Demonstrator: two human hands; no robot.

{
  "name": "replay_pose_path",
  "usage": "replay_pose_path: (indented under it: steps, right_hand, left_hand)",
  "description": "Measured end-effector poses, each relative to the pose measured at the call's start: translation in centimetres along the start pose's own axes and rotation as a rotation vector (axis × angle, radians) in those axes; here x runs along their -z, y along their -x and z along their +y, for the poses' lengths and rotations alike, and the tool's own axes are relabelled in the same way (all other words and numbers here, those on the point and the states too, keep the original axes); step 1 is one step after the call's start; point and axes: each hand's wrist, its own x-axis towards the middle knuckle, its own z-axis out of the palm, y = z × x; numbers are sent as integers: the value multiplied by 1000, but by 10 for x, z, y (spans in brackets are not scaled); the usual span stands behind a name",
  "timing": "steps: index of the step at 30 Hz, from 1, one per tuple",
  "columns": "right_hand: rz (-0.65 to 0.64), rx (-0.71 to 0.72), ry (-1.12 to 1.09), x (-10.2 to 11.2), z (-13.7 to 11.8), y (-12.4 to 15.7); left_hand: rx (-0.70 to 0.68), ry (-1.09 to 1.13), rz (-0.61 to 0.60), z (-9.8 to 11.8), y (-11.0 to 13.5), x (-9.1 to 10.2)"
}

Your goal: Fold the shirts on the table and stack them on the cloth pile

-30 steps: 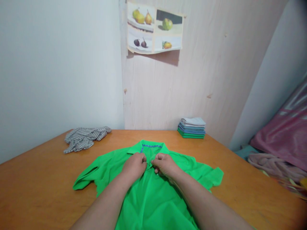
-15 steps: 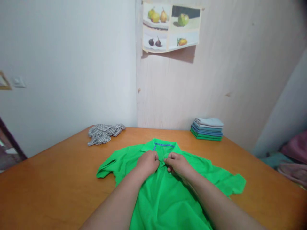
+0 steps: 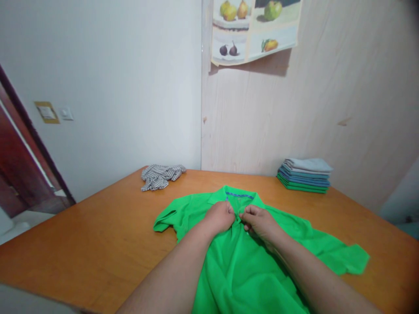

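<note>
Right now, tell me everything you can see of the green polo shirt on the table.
The green polo shirt is bright and plain, with short sleeves, a fold-down collar and a bluish band inside the neck. The cloth looks soft. It lies front up on the orange-brown table, collar at the far end, sleeves spread, body wrinkled; its hem is out of view. The left hand and right hand pinch its front opening below the collar; their fingers hide the fastening.

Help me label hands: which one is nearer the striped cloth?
Left. The left hand is on the shirt, closer to the viewer than the striped cloth and to its right; the right hand, also on the shirt, is farther right.
</note>
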Motion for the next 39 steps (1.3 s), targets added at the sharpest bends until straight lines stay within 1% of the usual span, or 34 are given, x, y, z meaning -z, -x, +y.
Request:
replay_pose_path:
  steps: [5, 9, 17, 26, 34, 39]
  right_hand:
    - [28, -27, -34, -1, -7, 3]
    - [42, -22, -49, -1, -11, 4]
    - [52, 33, -54, -2, -10, 4]
    - [51, 39, -36, -2, -8, 4]
    - [76, 169, 22, -3, -4, 0]
    - [84, 182, 30, -2, -1, -1]
  left_hand:
    - [27, 204, -6, 9, 1, 5]
    - [35, 280, -6, 14, 3, 6]
    - [13, 267, 44, 16, 4, 2]
    - [14, 280, 14, 18, 5, 4]
    - [-3, 263, -1, 19, 5, 3]
    - [0, 250, 0, 18, 5, 3]
